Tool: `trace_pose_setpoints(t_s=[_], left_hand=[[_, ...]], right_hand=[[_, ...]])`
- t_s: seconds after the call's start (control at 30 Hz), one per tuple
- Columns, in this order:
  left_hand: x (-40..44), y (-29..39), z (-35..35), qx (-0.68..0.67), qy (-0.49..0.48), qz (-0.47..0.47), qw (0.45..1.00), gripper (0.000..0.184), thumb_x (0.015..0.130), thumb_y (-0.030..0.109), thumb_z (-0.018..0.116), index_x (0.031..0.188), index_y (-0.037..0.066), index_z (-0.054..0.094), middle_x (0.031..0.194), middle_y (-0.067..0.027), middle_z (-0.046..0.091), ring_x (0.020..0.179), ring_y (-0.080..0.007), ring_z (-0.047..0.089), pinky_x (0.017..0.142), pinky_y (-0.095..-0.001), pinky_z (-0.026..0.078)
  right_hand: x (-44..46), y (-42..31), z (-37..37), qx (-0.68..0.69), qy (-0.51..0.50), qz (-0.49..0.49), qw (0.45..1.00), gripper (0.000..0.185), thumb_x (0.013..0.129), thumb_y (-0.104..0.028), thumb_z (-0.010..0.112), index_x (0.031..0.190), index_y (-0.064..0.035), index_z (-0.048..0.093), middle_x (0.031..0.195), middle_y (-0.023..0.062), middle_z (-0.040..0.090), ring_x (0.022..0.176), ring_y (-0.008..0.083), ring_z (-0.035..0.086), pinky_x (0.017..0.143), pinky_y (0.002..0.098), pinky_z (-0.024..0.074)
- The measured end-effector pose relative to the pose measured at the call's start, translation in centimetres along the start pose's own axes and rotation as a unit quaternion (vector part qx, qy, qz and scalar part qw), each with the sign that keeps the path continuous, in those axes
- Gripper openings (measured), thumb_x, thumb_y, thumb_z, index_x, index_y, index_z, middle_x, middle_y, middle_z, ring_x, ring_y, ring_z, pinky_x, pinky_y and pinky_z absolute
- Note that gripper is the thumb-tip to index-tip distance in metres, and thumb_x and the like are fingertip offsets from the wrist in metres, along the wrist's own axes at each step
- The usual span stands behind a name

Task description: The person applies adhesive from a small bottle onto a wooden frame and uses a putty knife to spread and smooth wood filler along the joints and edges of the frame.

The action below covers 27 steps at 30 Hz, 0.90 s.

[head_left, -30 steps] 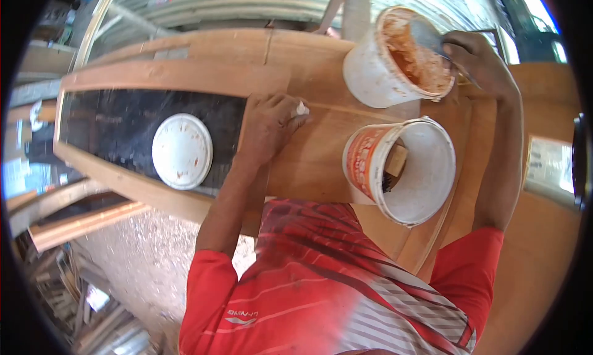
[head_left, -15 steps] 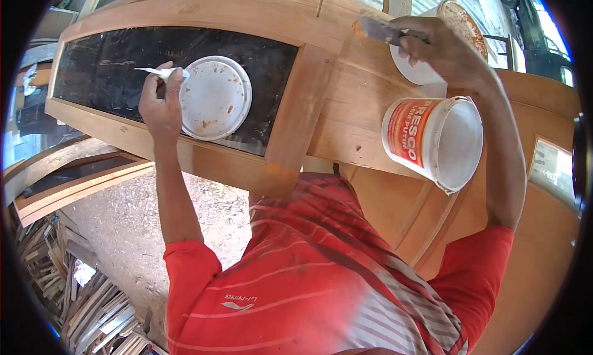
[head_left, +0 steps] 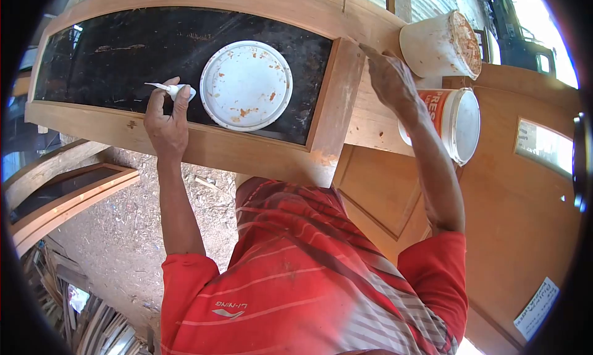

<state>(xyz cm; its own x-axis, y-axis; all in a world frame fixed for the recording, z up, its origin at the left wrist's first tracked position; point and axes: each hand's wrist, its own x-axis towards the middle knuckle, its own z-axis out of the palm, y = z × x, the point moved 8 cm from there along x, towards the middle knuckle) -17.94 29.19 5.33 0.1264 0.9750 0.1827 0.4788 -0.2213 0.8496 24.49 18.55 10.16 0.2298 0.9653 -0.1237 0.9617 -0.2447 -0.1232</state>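
My left hand (head_left: pixel 165 123) is closed around a small white bottle with a thin pointed nozzle (head_left: pixel 175 91), just above the near rail of a wooden door panel (head_left: pixel 228 150) with dark glass (head_left: pixel 123 65). A round white lid (head_left: pixel 247 86), spotted with orange-brown putty, rests over the glass to the right of this hand. My right hand (head_left: pixel 395 83) is at the panel's upper right corner, beside the wooden crosspiece (head_left: pixel 338 92). Its fingers are closed on a putty knife, which is mostly hidden by the hand; its thin dark edge points toward the wood.
A putty-smeared white bucket (head_left: pixel 432 46) lies tipped beyond my right hand. A white tub with a red label (head_left: pixel 463 126) lies behind my right forearm. More wooden doors (head_left: pixel 519 219) stand at the right. Wood scraps (head_left: pixel 99 312) are piled at lower left.
My right hand has come down and left from over the bucket to the panel's corner with the putty knife. My left hand still holds the bottle. The view has shifted.
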Motion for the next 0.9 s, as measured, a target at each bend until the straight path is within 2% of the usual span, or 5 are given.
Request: trace_pose_setpoints(t_s=[0.3,0.43,0.6,0.77,0.9], left_hand=[[0.4,-1.1,0.4,-0.046,-0.025,0.001,0.999,0.031,0.100,0.027,0.077,0.112,-0.001,0.072,0.113,-0.0123,0.077,0.097,-0.0199,0.071,0.089,-0.0355,0.056],[0.2,-0.8,0.4,-0.054,-0.033,-0.001,0.998,0.031,0.100,0.028,0.077,0.107,-0.001,0.071,0.115,-0.0126,0.077,0.100,-0.0209,0.071,0.090,-0.0372,0.055],[0.5,-0.4,0.6,-0.028,-0.044,0.032,0.998,0.038,0.102,0.033,0.075,0.122,0.000,0.073,0.108,-0.0106,0.076,0.097,-0.0174,0.069,0.088,-0.0329,0.054],[0.7,-0.4,0.4,-0.021,-0.048,0.026,0.998,0.037,0.102,0.031,0.076,0.122,0.000,0.073,0.107,-0.0107,0.076,0.098,-0.0175,0.069,0.089,-0.0334,0.054],[0.4,-0.7,0.8,-0.029,-0.064,0.024,0.997,0.035,0.101,0.029,0.076,0.122,0.001,0.073,0.109,-0.0105,0.076,0.099,-0.0177,0.069,0.090,-0.0338,0.054]], right_hand=[[1.8,-4.3,-0.5,0.010,-0.072,0.058,0.996,0.032,0.101,-0.016,0.052,0.109,0.0090,0.069,0.094,0.0344,0.070,0.091,0.0488,0.072,0.087,0.0563,0.0546],[2.0,-4.6,1.4,-0.036,-0.172,0.123,0.977,0.032,0.103,-0.016,0.050,0.115,0.0053,0.070,0.098,0.0320,0.071,0.092,0.0467,0.072,0.088,0.0541,0.0553],[2.1,-3.1,-0.9,0.020,-0.072,0.109,0.991,0.031,0.103,-0.020,0.054,0.120,-0.0020,0.073,0.102,0.0293,0.073,0.096,0.0455,0.072,0.090,0.0529,0.0540],[0.8,-1.9,-0.9,0.038,-0.105,0.075,0.991,0.030,0.102,-0.021,0.053,0.109,-0.0006,0.074,0.094,0.0286,0.073,0.090,0.0456,0.072,0.088,0.0545,0.0540],[-0.8,-0.7,1.3,-0.020,-0.144,0.113,0.983,0.027,0.104,-0.022,0.057,0.118,-0.0041,0.072,0.092,0.0268,0.073,0.091,0.0438,0.072,0.083,0.0526,0.0536]])
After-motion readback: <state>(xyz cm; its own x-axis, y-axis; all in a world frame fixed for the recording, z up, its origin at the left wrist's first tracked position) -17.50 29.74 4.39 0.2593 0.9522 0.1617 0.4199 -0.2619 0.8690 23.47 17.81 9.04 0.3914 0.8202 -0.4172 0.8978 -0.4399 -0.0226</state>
